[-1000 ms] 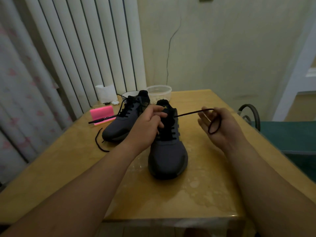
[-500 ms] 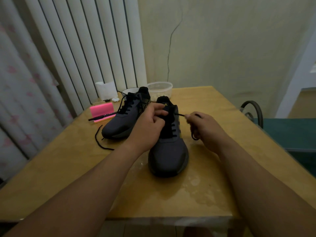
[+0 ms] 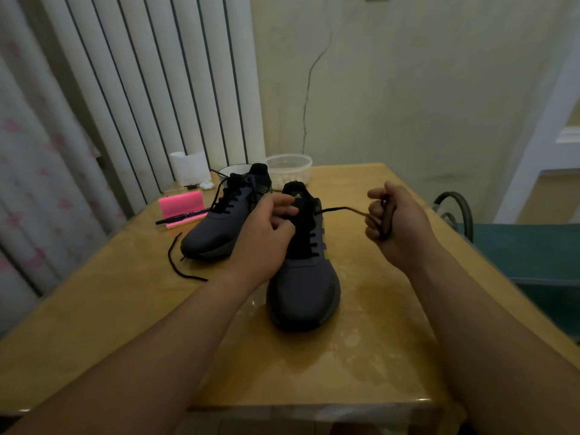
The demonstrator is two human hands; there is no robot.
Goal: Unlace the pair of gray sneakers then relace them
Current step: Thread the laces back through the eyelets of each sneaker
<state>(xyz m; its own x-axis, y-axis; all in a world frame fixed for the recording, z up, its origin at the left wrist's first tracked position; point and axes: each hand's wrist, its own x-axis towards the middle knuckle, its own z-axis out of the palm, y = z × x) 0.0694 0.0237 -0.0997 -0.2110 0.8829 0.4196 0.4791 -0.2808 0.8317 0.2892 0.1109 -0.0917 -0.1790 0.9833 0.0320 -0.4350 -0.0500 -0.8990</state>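
Two spots are hard to read. The left hand point(image 3: 266, 233) covers the upper eyelets of the near sneaker point(image 3: 303, 277), gripping it there with curled fingers, but whether they pinch the tongue or the eyelet edge cannot be told. A white bowl point(image 3: 232, 168) sits mostly hidden behind the far sneaker point(image 3: 216, 227), its inside out of sight. Both forearms are cut off at the bottom edge.

The sneakers have gray uppers, black tongues and collars, and yellow accents. They stand side by side on the yellow-brown table point(image 3: 314, 372), toes toward the camera, the near one mid-table, the far one behind it to the left. A black lace point(image 3: 342, 209) runs stretched from the near sneaker's top to the right hand point(image 3: 395, 224), which is closed in a fist around a bunched loop of it. The far sneaker is laced, with a loose lace end point(image 3: 175, 265) trailing on the table.

At the table's far edge a clear plastic tub point(image 3: 290, 166) holds small pale pieces, too blurred to name.
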